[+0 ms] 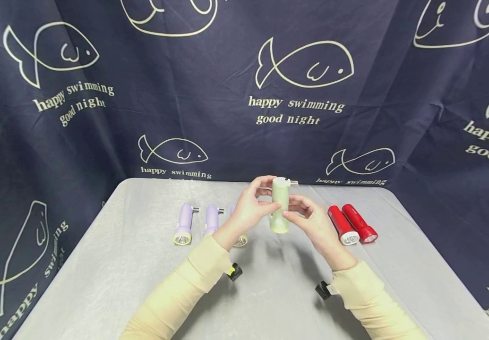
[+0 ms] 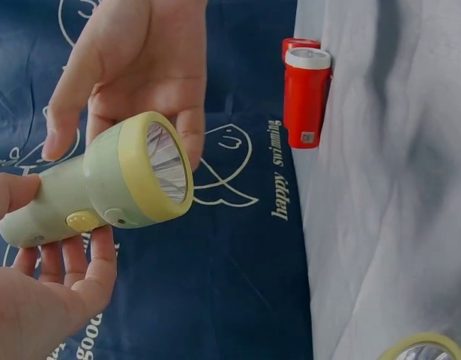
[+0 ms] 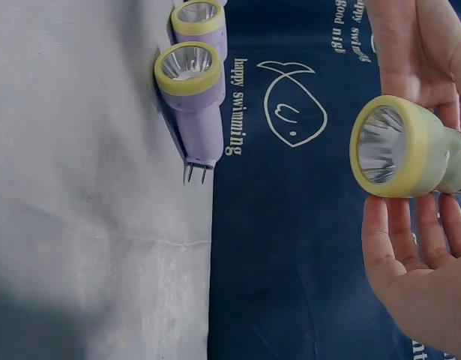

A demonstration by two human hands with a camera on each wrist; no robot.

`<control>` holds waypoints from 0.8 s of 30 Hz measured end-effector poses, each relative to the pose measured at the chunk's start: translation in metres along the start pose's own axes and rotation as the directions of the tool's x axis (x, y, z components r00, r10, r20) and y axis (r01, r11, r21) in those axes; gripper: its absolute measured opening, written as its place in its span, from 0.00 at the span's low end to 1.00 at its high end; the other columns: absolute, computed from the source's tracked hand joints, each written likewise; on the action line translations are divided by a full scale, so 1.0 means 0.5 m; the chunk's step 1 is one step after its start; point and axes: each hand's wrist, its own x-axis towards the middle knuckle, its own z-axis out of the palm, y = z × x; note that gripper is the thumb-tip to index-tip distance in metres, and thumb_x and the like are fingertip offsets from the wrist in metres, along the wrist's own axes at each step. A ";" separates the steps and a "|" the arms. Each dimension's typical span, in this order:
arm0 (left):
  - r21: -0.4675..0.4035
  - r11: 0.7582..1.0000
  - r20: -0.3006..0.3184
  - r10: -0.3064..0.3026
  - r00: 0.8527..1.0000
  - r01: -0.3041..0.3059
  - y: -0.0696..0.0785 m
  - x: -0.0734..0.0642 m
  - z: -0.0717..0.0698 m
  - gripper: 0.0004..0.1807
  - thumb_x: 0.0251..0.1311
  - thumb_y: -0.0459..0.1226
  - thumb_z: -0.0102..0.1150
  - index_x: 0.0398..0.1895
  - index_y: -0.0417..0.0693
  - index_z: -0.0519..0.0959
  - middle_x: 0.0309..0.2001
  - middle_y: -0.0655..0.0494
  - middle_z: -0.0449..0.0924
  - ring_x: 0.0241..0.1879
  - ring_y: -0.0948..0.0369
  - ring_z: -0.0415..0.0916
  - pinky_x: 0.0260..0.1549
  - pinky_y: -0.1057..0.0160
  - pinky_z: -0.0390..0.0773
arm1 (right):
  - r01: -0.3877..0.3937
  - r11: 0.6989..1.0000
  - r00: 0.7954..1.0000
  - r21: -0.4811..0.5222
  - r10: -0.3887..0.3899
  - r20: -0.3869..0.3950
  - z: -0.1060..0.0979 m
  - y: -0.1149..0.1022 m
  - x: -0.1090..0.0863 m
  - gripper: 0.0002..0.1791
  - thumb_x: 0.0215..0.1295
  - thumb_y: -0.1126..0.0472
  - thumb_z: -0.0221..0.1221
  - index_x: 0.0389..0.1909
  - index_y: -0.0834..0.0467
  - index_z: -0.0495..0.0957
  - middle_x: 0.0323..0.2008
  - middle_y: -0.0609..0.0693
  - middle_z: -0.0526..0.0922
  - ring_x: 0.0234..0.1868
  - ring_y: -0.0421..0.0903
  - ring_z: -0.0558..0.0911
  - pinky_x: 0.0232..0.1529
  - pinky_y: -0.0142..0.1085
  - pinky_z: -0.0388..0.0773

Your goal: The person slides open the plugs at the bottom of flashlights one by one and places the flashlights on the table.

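A pale green flashlight [image 1: 280, 198] with a yellow rim is held upright above the table, lamp end down, metal prongs sticking out sideways at its top. My left hand [image 1: 251, 204] grips the body, thumb on the near side and fingers behind. From the other side my right hand [image 1: 312, 219] holds it with thumb and fingertips, lower down. In the left wrist view a yellow switch shows on the flashlight [image 2: 54, 199]. The right wrist view shows its reflector, with right fingertips against the lamp head [image 3: 414, 154].
Three purple flashlights with yellow rims stand left on the grey table [image 1: 142, 264]: one at the outer left [image 1: 185, 219], one beside it [image 1: 211, 219], the third [image 1: 241, 241] partly behind my left wrist. Right lie a white-rimmed red flashlight [image 1: 339, 222] and an all-red one [image 1: 358, 221].
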 end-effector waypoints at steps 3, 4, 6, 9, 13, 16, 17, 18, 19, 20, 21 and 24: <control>0.000 1.000 -0.007 0.000 1.000 0.000 0.003 0.004 -0.002 0.32 0.48 0.25 0.66 0.59 0.45 0.70 0.52 0.47 0.73 0.46 0.57 0.75 0.42 0.63 0.81 | 0.004 1.000 1.000 -0.006 -0.004 0.005 0.001 0.002 -0.001 0.24 0.57 0.64 0.65 0.55 0.64 0.73 0.42 0.40 0.81 0.46 0.39 0.79 0.47 0.28 0.75; -0.001 1.000 -0.009 0.000 1.000 0.000 0.004 0.005 -0.002 0.32 0.48 0.25 0.67 0.59 0.45 0.70 0.52 0.47 0.73 0.46 0.56 0.75 0.42 0.63 0.81 | 0.004 1.000 1.000 -0.008 -0.004 0.006 0.001 0.002 -0.001 0.24 0.57 0.64 0.65 0.54 0.64 0.73 0.42 0.41 0.81 0.46 0.39 0.79 0.47 0.28 0.74; -0.003 1.000 -0.016 -0.001 1.000 0.001 0.005 0.007 -0.003 0.32 0.48 0.26 0.67 0.59 0.46 0.70 0.51 0.48 0.74 0.46 0.56 0.75 0.42 0.63 0.81 | 0.000 1.000 1.000 -0.012 0.000 0.005 0.001 0.003 -0.001 0.24 0.57 0.64 0.65 0.54 0.64 0.72 0.42 0.41 0.81 0.46 0.39 0.79 0.47 0.28 0.74; -0.002 1.000 -0.026 -0.001 1.000 0.001 0.007 0.010 -0.004 0.32 0.48 0.26 0.67 0.59 0.46 0.70 0.51 0.48 0.74 0.46 0.56 0.76 0.42 0.63 0.81 | -0.014 1.000 1.000 -0.019 0.014 0.003 0.002 0.005 -0.002 0.23 0.58 0.64 0.64 0.54 0.64 0.72 0.43 0.42 0.80 0.46 0.38 0.78 0.47 0.28 0.74; 0.002 1.000 -0.033 -0.004 0.999 0.004 0.006 0.012 -0.004 0.31 0.48 0.26 0.67 0.59 0.47 0.71 0.50 0.48 0.75 0.46 0.57 0.76 0.42 0.63 0.81 | -0.033 0.999 0.999 -0.028 0.033 -0.001 0.003 0.005 -0.003 0.23 0.58 0.64 0.64 0.54 0.63 0.72 0.43 0.43 0.80 0.46 0.38 0.78 0.47 0.28 0.74; 0.003 1.000 -0.032 -0.011 0.999 0.011 0.005 0.012 -0.004 0.31 0.49 0.27 0.67 0.59 0.48 0.71 0.51 0.49 0.75 0.46 0.57 0.76 0.42 0.63 0.81 | -0.031 0.999 1.000 -0.030 0.031 -0.002 0.004 0.005 -0.003 0.23 0.58 0.64 0.64 0.54 0.63 0.73 0.44 0.43 0.80 0.46 0.39 0.78 0.47 0.28 0.75; 0.003 1.000 -0.032 -0.013 0.999 0.013 0.006 0.012 -0.004 0.31 0.49 0.27 0.67 0.59 0.49 0.71 0.51 0.50 0.75 0.46 0.57 0.76 0.43 0.63 0.81 | -0.031 0.999 0.999 -0.025 0.031 -0.005 0.004 0.004 -0.003 0.23 0.58 0.64 0.64 0.54 0.63 0.73 0.43 0.43 0.80 0.46 0.39 0.78 0.46 0.28 0.75; 0.002 1.000 -0.031 -0.015 0.999 0.015 0.006 0.012 -0.004 0.31 0.49 0.27 0.67 0.59 0.49 0.71 0.51 0.50 0.75 0.47 0.57 0.76 0.43 0.63 0.81 | -0.028 0.999 1.000 -0.022 0.028 -0.007 0.004 0.004 -0.003 0.23 0.58 0.64 0.64 0.54 0.63 0.73 0.43 0.42 0.80 0.46 0.39 0.78 0.46 0.28 0.75; 0.004 1.000 -0.030 -0.018 0.999 0.018 0.006 0.012 -0.004 0.31 0.49 0.28 0.67 0.59 0.50 0.71 0.51 0.50 0.75 0.47 0.57 0.76 0.43 0.63 0.80 | -0.023 1.000 1.000 -0.019 0.023 -0.010 0.004 0.004 -0.003 0.22 0.58 0.65 0.64 0.54 0.64 0.73 0.43 0.42 0.80 0.45 0.39 0.78 0.46 0.28 0.75; 0.004 1.000 -0.029 -0.023 0.999 0.023 0.007 0.011 -0.004 0.31 0.49 0.28 0.67 0.59 0.50 0.71 0.51 0.50 0.75 0.47 0.57 0.76 0.43 0.63 0.80 | -0.019 1.000 1.000 -0.017 0.019 -0.014 0.003 0.005 -0.003 0.22 0.57 0.65 0.64 0.53 0.64 0.73 0.42 0.42 0.80 0.45 0.39 0.78 0.46 0.28 0.75; 0.006 1.000 -0.028 -0.028 0.999 0.028 0.008 0.011 -0.004 0.31 0.49 0.28 0.67 0.59 0.50 0.71 0.51 0.50 0.75 0.47 0.57 0.75 0.43 0.64 0.80 | -0.014 1.000 1.000 -0.015 0.014 -0.018 0.003 0.005 -0.003 0.22 0.57 0.65 0.64 0.53 0.65 0.73 0.42 0.41 0.80 0.44 0.39 0.78 0.45 0.28 0.75; 0.001 0.999 -0.023 -0.043 0.999 0.043 0.010 0.011 -0.004 0.32 0.50 0.28 0.68 0.60 0.50 0.71 0.52 0.50 0.75 0.49 0.56 0.75 0.44 0.64 0.79 | -0.005 1.000 1.000 -0.016 0.004 -0.031 0.003 0.005 -0.004 0.22 0.57 0.66 0.64 0.52 0.65 0.74 0.41 0.40 0.80 0.43 0.39 0.78 0.45 0.28 0.75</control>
